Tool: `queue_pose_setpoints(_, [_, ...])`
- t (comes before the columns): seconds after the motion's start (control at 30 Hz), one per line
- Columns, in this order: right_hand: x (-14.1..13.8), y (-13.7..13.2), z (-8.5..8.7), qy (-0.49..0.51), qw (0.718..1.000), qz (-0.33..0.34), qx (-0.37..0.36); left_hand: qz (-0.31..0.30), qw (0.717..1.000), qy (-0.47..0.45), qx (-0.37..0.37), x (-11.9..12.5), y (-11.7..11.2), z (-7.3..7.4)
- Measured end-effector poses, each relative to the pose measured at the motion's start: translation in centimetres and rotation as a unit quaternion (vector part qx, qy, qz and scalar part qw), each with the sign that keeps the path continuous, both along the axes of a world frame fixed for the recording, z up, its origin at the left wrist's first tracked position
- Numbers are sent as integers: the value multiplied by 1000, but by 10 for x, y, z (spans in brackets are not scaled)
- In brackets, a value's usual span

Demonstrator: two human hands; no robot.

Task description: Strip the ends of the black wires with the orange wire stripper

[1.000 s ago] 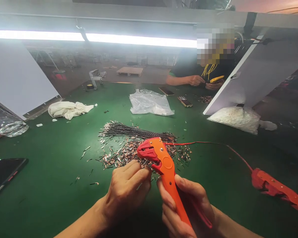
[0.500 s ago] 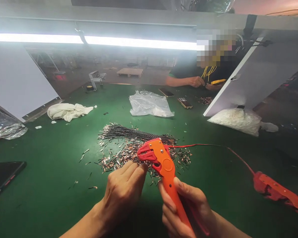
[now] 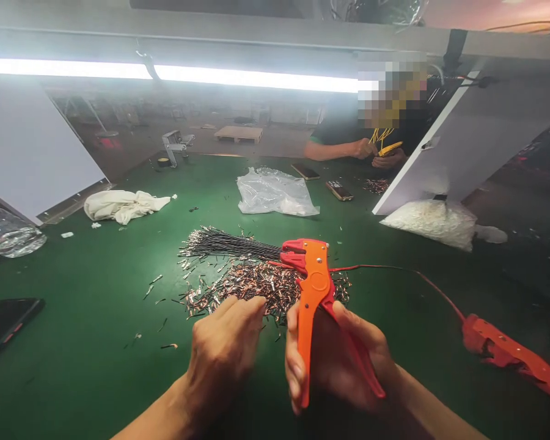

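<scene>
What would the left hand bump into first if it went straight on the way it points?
Likely the pile of wire bits just beyond the left hand, though the depth between them is unclear.

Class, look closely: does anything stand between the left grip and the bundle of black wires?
Yes: the pile of cut wire pieces lies on the green table between the left grip and the bundle of black wires. The orange-and-red tool overlaps the bundle's right end in view.

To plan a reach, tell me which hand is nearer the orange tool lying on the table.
Right. The right hand, holding another tool, is left of the lying tool; the left hand is farther left, by the scraps.
</scene>
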State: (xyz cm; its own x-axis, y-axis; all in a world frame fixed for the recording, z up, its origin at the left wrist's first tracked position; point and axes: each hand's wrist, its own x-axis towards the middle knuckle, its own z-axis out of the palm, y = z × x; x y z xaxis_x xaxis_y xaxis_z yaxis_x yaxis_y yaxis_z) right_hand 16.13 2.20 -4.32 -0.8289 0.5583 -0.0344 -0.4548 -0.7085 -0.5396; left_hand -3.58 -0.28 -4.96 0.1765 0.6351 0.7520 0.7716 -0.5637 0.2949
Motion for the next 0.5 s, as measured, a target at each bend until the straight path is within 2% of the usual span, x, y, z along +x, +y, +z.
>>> queue_pose_setpoints(0.17, [3,0,2,-40,997,1,60,2,997,-16,76,-1,1,11])
queue_pose_setpoints(0.27, [4,0,3,-50,994,-14,99,7,997,-7,80,0,1,11])
queue_pose_setpoints(0.4, [5,-1,1,-62,993,-11,95,8,997,-10,70,0,0,6])
queue_pose_setpoints(0.5, [3,-3,-1,-85,988,-42,121,15,997,14,70,-1,0,4])
